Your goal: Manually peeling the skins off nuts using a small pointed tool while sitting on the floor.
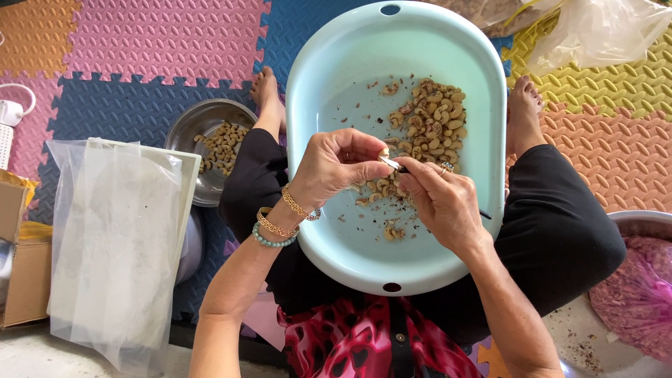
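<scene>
Over bright foam floor mats, 1 small, light, brittle cashew (383,152) is being pinched by the left hand (334,166) above the pale basin (308,105); a thin knife (393,164), seemingly, is being gripped by the right hand (441,199); fingertip edge-holds suit it.

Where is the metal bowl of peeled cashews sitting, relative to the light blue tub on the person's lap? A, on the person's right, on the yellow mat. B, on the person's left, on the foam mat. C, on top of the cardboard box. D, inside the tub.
B: the metal bowl with cashews rests on the foam mat beside the left knee, outside the light blue tub over which both hands work.
</scene>
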